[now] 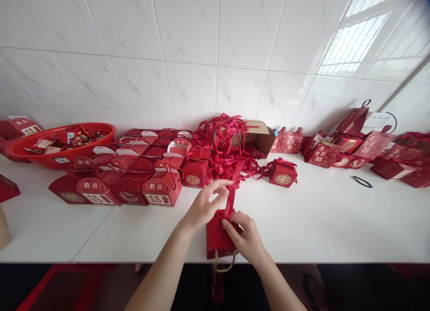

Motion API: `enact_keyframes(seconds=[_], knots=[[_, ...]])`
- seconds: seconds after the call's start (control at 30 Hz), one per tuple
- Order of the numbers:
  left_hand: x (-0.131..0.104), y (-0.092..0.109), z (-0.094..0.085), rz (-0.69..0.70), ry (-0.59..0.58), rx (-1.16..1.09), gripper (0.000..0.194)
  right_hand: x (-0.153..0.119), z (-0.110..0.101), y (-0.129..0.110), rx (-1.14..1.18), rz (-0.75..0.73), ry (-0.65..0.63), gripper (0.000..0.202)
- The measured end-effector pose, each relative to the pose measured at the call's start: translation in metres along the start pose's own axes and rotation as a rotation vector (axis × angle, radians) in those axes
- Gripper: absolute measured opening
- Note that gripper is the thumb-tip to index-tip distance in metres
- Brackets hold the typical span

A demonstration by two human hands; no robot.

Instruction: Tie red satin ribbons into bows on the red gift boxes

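A dark red gift box [218, 238] lies at the table's front edge, its twisted gold cord handle [225, 270] hanging over the edge. A red ribbon [230, 201] rises from a gathered knot on the box's top side. My left hand [205, 206] is curled at the upper ribbon, with thumb and index finger against it. My right hand [247, 237] pinches the ribbon at the knot, close to the box. Behind my hands lies a tangled heap of red ribbons [226, 143], partly over an open cardboard carton [265, 141].
Rows of red gift boxes [129, 185] stand left of centre, beside a red plastic basin [20, 145] of small packets. A small ribboned box [282, 173] stands right of the heap. More boxes [324, 154] and a black loop [362, 181] lie right. Another person's arm [4, 230] shows far left.
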State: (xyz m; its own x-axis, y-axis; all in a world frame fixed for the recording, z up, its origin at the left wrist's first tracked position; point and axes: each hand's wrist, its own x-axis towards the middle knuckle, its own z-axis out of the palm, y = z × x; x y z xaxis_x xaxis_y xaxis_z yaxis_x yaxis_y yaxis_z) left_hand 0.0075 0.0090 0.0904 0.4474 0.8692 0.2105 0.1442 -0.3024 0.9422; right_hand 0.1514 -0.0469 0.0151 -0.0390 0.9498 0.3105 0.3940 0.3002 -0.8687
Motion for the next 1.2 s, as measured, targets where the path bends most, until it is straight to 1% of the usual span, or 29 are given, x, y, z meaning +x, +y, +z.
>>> enact_keyframes(seconds=[0.03, 0.13, 0.2, 0.23, 0.33, 0.37, 0.43, 0.5, 0.57, 0.63, 0.7, 0.77, 0.87, 1.03, 1.07, 1.17, 1.2], knots=[[-0.003, -0.005, -0.001, 0.004, 0.016, 0.035, 0.029, 0.0, 0.0, -0.001, 0.027, 0.0, -0.005, 0.031], [-0.018, -0.022, -0.003, -0.032, 0.009, 0.13, 0.021, 0.0, -0.003, -0.003, 0.16, -0.003, -0.048, 0.028], [-0.031, -0.033, -0.001, -0.073, 0.049, 0.147, 0.015, -0.001, -0.003, -0.003, 0.223, 0.02, -0.054, 0.025], [-0.036, -0.037, 0.001, -0.091, 0.087, 0.138, 0.013, -0.002, -0.002, -0.002, 0.244, 0.044, -0.033, 0.022], [-0.048, -0.047, 0.009, -0.11, 0.177, 0.097, 0.012, -0.005, 0.005, 0.003, 0.299, 0.117, 0.087, 0.013], [-0.051, -0.049, 0.011, -0.107, 0.189, 0.093, 0.012, -0.006, 0.007, 0.004, 0.303, 0.118, 0.122, 0.013], [-0.055, -0.053, 0.015, -0.084, 0.2, 0.104, 0.009, -0.007, 0.01, 0.005, 0.262, 0.076, 0.15, 0.009], [-0.058, -0.057, 0.018, -0.049, 0.209, 0.127, 0.006, -0.008, 0.01, 0.004, 0.2, 0.023, 0.137, 0.005], [-0.059, -0.061, 0.021, -0.011, 0.24, 0.139, 0.003, -0.008, 0.008, 0.002, 0.157, -0.001, 0.105, 0.011], [-0.059, -0.064, 0.024, 0.018, 0.293, 0.134, 0.003, -0.009, 0.005, 0.0, 0.128, -0.014, 0.063, 0.017], [-0.059, -0.066, 0.027, 0.036, 0.34, 0.115, 0.005, -0.01, 0.004, 0.0, 0.092, -0.03, 0.047, 0.017], [-0.057, -0.067, 0.029, 0.043, 0.363, 0.098, 0.007, -0.011, 0.004, 0.002, 0.049, -0.043, 0.072, 0.012], [-0.056, -0.068, 0.032, 0.041, 0.361, 0.082, 0.007, -0.012, 0.005, 0.004, 0.006, -0.075, 0.12, 0.01], [-0.056, -0.067, 0.033, 0.016, 0.346, 0.065, 0.005, -0.011, 0.005, 0.001, 0.009, -0.114, 0.125, 0.005], [-0.056, -0.067, 0.032, 0.014, 0.345, 0.065, 0.006, -0.011, 0.004, 0.001, 0.01, -0.114, 0.131, 0.009], [-0.056, -0.067, 0.031, 0.017, 0.339, 0.077, 0.006, -0.011, 0.005, 0.002, -0.004, -0.142, 0.126, 0.031], [-0.056, -0.067, 0.031, 0.017, 0.339, 0.082, 0.005, -0.011, 0.005, 0.003, -0.019, -0.162, 0.115, 0.034]])
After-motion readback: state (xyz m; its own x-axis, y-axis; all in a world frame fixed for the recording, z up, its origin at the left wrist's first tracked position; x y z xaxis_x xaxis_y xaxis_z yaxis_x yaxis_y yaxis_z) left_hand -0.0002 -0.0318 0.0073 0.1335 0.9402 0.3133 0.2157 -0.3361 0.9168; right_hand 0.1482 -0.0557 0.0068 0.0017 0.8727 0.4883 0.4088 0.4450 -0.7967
